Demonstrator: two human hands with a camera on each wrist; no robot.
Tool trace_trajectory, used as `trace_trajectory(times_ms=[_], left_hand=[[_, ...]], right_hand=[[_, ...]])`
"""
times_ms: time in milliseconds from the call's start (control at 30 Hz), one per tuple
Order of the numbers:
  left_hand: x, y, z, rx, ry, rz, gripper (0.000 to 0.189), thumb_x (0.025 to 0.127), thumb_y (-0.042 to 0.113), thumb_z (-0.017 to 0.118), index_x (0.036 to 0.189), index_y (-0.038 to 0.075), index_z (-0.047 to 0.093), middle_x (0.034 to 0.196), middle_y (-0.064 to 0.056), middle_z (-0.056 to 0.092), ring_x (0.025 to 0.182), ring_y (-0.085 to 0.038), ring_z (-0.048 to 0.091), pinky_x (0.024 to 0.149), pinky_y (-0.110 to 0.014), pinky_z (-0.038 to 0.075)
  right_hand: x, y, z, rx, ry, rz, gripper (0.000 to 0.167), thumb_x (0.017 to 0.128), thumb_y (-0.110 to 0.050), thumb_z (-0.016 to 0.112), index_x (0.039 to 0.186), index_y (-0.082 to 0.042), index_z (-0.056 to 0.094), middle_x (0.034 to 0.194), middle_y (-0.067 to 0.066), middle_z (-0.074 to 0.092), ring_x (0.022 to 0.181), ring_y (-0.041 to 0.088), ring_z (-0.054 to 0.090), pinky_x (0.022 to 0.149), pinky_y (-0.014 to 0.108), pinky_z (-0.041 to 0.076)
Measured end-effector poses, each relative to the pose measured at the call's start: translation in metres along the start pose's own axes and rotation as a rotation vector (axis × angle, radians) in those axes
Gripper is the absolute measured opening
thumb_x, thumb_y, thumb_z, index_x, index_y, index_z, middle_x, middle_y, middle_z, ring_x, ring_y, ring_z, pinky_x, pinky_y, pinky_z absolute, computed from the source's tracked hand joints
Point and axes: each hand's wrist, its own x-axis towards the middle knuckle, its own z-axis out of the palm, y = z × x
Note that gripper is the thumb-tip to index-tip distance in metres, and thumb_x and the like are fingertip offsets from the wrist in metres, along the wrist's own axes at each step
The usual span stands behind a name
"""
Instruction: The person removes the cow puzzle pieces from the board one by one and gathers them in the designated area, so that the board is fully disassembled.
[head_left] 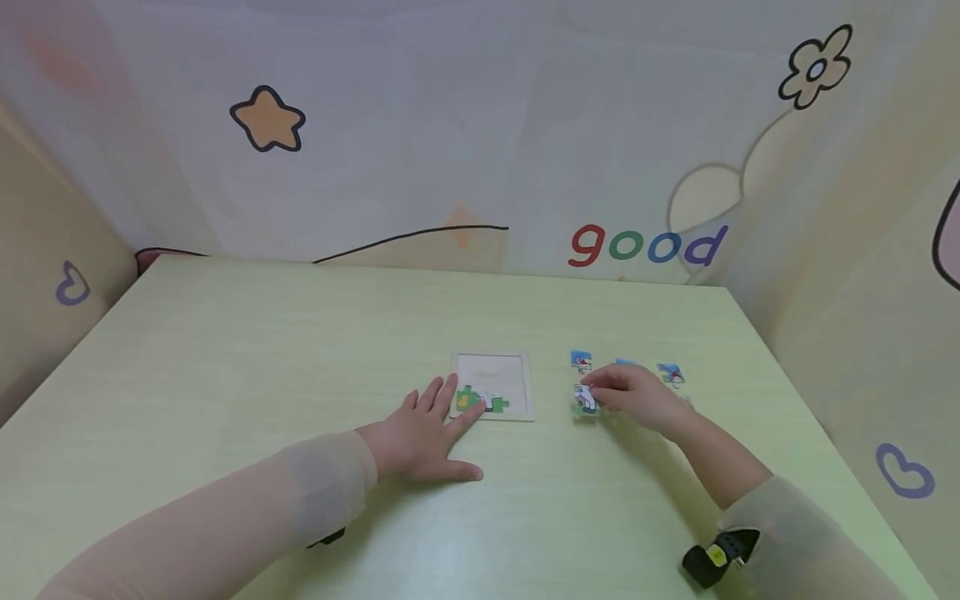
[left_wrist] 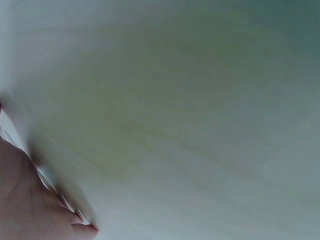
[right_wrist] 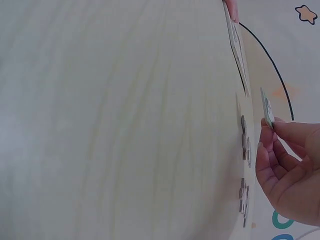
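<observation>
A square puzzle tray (head_left: 530,383) with a pale rim lies mid-table. Green joined puzzle pieces (head_left: 497,405) fill its lower left part. My left hand (head_left: 426,433) rests with fingers spread at the tray's lower left corner, its index finger reaching over those pieces. To the right, my right hand (head_left: 637,398) pinches a puzzle piece (head_left: 586,400) with a white and green picture between thumb and fingers. The right wrist view shows this puzzle piece (right_wrist: 267,107) held up off the table, seen nearly edge-on.
Loose blue puzzle pieces lie around the right hand: one piece (head_left: 581,359) at its upper left, another piece (head_left: 671,373) behind the wrist, others partly hidden under the hand. A printed cloth wall (head_left: 405,150) rises at the back edge of the pale table (head_left: 247,350).
</observation>
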Motion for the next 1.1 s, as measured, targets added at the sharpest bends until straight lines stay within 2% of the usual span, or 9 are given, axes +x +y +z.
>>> trace_trajectory(times_ms=[300,533,767,1100], left_hand=[[-0.003,0.005,-0.007,-0.005,-0.007,-0.010,0.088,0.082,0.075,0.036,0.151,0.027,0.009,0.154,-0.019,-0.005,0.140,-0.038,0.000,0.108,-0.053,0.014],[-0.002,0.004,-0.003,0.009,-0.009,-0.005,0.089,0.082,0.077,0.033,0.151,0.028,0.005,0.154,-0.019,-0.008,0.140,-0.037,-0.002,0.108,-0.052,0.013],[-0.008,0.002,-0.007,0.005,-0.006,-0.010,0.087,0.083,0.074,0.035,0.151,0.027,0.008,0.154,-0.020,-0.005,0.140,-0.038,0.000,0.108,-0.052,0.014],[-0.005,0.003,-0.007,0.013,-0.003,-0.008,0.088,0.083,0.075,0.034,0.151,0.027,0.008,0.154,-0.019,-0.005,0.140,-0.038,0.000,0.108,-0.052,0.015]], right_hand=[[-0.014,0.008,-0.016,-0.043,0.026,0.023,0.028,0.094,-0.011,0.055,0.119,0.002,0.059,0.108,0.014,0.062,0.089,0.023,0.054,0.074,0.033,0.050],[-0.021,0.016,-0.023,-0.051,0.039,0.017,0.028,0.094,-0.008,0.054,0.118,0.005,0.059,0.111,0.018,0.061,0.093,0.024,0.056,0.076,0.032,0.049],[-0.024,0.024,-0.031,-0.072,0.057,0.039,0.029,0.094,-0.011,0.055,0.118,0.005,0.059,0.112,0.019,0.060,0.093,0.025,0.057,0.076,0.032,0.049],[-0.045,0.043,-0.047,-0.138,0.053,0.065,0.029,0.095,-0.014,0.055,0.117,0.004,0.059,0.116,0.020,0.058,0.103,0.032,0.054,0.079,0.033,0.049]])
